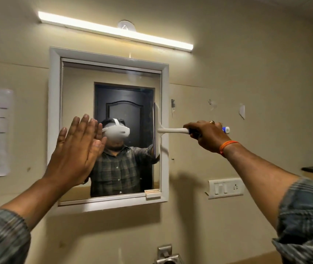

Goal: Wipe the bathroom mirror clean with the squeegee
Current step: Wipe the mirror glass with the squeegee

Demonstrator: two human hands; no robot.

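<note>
1. The right hand (208, 136) is clenched round the handle of the squeegee (163, 130), the handle level and the blade upright against the right edge of the mirror (111, 103), about mid-height. Judged: placed to begin a sideways stroke across the glass.
2. The left hand (75, 149) grasps nothing; fingers are spread, palm toward the glass near the left edge. Contact cannot be confirmed. Judged: bracing the cabinet frame (53, 111) or steadying the stance.
3. Count: one squeegee, one mirror, two hands, one tube light (113, 31) above the top edge, one switch plate (226, 188) beyond the lower right corner.
</note>
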